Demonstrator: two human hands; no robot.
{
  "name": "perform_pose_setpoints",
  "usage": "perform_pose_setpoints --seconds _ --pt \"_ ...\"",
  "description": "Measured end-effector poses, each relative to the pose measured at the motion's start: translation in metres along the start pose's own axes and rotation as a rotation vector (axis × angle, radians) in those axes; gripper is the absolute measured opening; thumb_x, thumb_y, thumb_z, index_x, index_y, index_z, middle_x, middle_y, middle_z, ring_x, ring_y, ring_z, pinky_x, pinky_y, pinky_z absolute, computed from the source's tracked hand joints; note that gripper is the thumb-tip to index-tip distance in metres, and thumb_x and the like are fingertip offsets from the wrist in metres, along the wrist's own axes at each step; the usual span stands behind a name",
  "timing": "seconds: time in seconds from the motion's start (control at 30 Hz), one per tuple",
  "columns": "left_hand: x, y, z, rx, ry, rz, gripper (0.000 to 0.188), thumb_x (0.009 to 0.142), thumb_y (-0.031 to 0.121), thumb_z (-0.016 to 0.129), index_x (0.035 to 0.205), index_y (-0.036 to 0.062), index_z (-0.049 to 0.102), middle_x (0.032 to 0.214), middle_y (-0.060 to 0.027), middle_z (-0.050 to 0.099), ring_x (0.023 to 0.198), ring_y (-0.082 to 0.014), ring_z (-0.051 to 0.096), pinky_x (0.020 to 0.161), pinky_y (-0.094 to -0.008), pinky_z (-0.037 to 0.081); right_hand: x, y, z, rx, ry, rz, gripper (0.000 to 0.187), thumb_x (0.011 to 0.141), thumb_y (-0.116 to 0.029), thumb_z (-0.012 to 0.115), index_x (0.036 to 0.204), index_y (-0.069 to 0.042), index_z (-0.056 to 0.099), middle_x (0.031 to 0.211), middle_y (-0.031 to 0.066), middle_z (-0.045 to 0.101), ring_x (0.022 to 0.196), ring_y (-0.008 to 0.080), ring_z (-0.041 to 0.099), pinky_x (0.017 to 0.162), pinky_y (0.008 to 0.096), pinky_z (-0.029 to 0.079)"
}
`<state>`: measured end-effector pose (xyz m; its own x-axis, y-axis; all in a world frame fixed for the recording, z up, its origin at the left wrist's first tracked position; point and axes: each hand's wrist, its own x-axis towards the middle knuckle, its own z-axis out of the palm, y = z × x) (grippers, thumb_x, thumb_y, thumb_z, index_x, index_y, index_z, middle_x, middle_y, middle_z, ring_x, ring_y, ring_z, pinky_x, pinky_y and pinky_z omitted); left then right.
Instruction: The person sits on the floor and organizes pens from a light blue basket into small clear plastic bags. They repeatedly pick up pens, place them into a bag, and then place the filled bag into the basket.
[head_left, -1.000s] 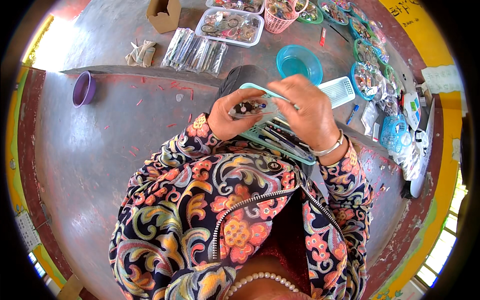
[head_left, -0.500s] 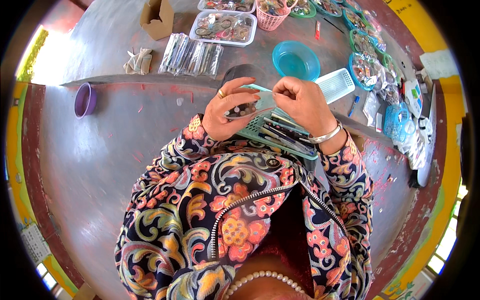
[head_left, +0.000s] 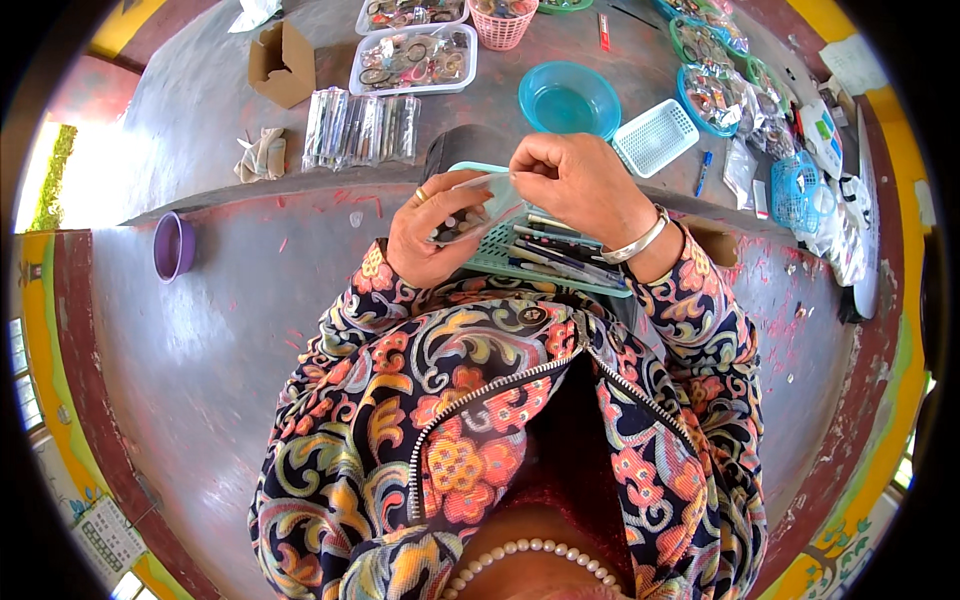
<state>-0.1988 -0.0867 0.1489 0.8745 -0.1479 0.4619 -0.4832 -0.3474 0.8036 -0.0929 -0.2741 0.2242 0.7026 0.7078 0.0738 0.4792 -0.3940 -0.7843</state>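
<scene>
A small clear plastic bag (head_left: 503, 205) with dark and pale little pieces in its lower part is held between my hands. My left hand (head_left: 425, 238), with a ring on one finger, is closed around the bag's filled end. At the bag's other end, my right hand (head_left: 590, 190) pinches the edge between thumb and fingers; its fingertips are partly hidden. Under both hands, a mint-green slotted basket (head_left: 490, 252) sits at my lap. Several pens (head_left: 560, 258), dark and white, lie in its right part.
On the grey ledge ahead stand a teal bowl (head_left: 570, 100), an empty pale-green basket (head_left: 656, 138), bagged pens (head_left: 360, 128), a cardboard box (head_left: 281, 66) and a white tray of trinkets (head_left: 414, 60). A purple basin (head_left: 174, 247) rests at left; a blue basket (head_left: 796, 193) lies at right.
My view has shifted, so the ledge and its things sit further left. Both hands keep hold of the bag, with little change in their grip.
</scene>
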Motion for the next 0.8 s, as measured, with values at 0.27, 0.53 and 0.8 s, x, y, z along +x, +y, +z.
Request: perform_pose_setpoints --seconds 0.27,0.53,0.8 --pt "0.001 0.000 0.005 0.007 0.037 -0.025 0.043 0.074 -0.007 0.062 0.117 -0.0007 0.056 0.112 -0.0166 0.061 0.090 -0.0188 0.063 0.080 -0.0284 0.049 -0.006 0.014 -0.001 0.078 0.002 0.017 0.013 0.079 -0.012 0.062 0.080 0.001 0.062 0.063 0.0040 0.059 0.057 0.0084 0.053 0.054 0.0252 0.042" --pt "0.004 -0.001 0.008 0.017 0.026 0.002 0.033 0.075 -0.006 0.064 0.106 0.0002 0.056 0.110 -0.0182 0.063 0.095 -0.0237 0.062 0.081 -0.0318 0.049 -0.008 0.019 -0.004 0.055 0.035 0.025 0.015 0.075 -0.016 0.061 0.075 -0.002 0.063 0.064 0.0117 0.064 0.058 0.0248 0.063 0.054 0.0334 0.047" --pt "-0.001 -0.009 0.013 -0.053 0.056 -0.013 0.038 0.077 -0.004 0.065 0.112 0.0029 0.054 0.113 -0.0148 0.062 0.091 -0.0201 0.063 0.079 -0.0298 0.050 -0.017 0.029 -0.025 0.119 -0.011 0.032 0.016 0.082 -0.018 0.061 0.084 -0.003 0.064 0.069 0.0093 0.063 0.059 0.0196 0.059 0.056 0.0301 0.045"
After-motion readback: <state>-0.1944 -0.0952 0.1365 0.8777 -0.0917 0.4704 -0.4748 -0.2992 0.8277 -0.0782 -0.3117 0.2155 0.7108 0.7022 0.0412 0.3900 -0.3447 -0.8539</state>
